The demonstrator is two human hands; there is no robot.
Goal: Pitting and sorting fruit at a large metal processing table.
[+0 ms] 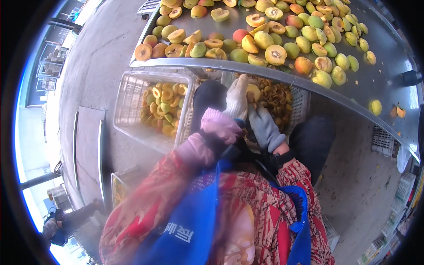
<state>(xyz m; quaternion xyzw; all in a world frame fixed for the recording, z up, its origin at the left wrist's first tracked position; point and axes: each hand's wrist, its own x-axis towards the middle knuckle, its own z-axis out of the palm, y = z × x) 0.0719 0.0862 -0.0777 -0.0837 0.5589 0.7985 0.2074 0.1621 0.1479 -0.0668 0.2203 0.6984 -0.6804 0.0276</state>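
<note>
My left hand (237, 98), in a white knit glove, is closed on a yellow peach half (253, 93) just below the table's near edge. My right hand (264, 128), in a grey glove, is closed right beside that half; what its fingers hold is hidden. Beneath both hands stands a crate (300, 105) heaped with brown pits and scraps (276, 98). To my left, a pale plastic crate (126, 106) holds yellow peach halves (165, 106).
Ahead, a metal table (353, 90) with a raised rim carries many whole and halved peaches (276, 54). At lower left is another crate (118, 187). A grey crate (383, 141) stands under the table's right end. Another person (59, 225) is at far left.
</note>
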